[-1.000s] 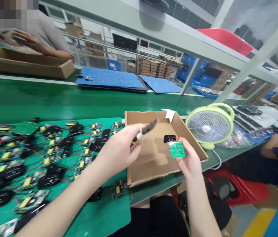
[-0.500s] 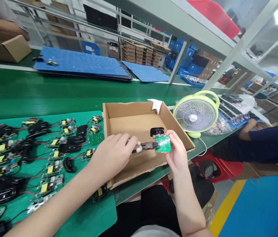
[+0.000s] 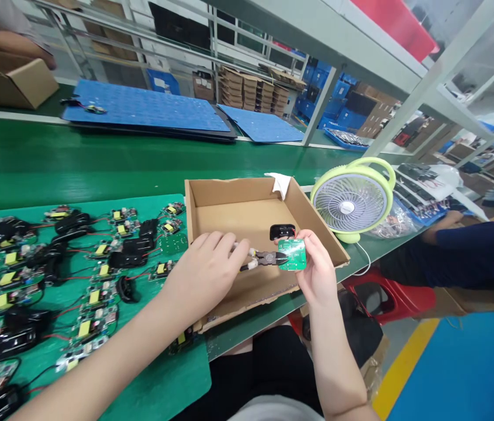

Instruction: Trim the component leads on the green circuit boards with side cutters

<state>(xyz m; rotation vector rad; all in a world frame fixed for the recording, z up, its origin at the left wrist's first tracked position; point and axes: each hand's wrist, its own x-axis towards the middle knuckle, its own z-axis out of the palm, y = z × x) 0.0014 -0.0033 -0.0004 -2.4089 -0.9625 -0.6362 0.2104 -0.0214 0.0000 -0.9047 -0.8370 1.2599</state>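
My left hand is wrapped round the handles of a pair of pliers, whose dark jaws point right and meet the left edge of a green circuit board. Fingers of my right hand pinch that board by its right side, with its soldered face towards me. A black plastic part sits just behind the board; how it is attached is hidden. Both hands are above an open cardboard box. Whether the jaws grip anything is too small to tell.
Several circuit boards with yellow transformers and black housings cover a green mat on the left. A lime-green fan stands right of the box. Blue sheets lie on the far ledge. A person in dark sleeves sits at right.
The view has shifted slightly, so most things appear a little further right. Both hands keep the same hold on the pliers and the board.
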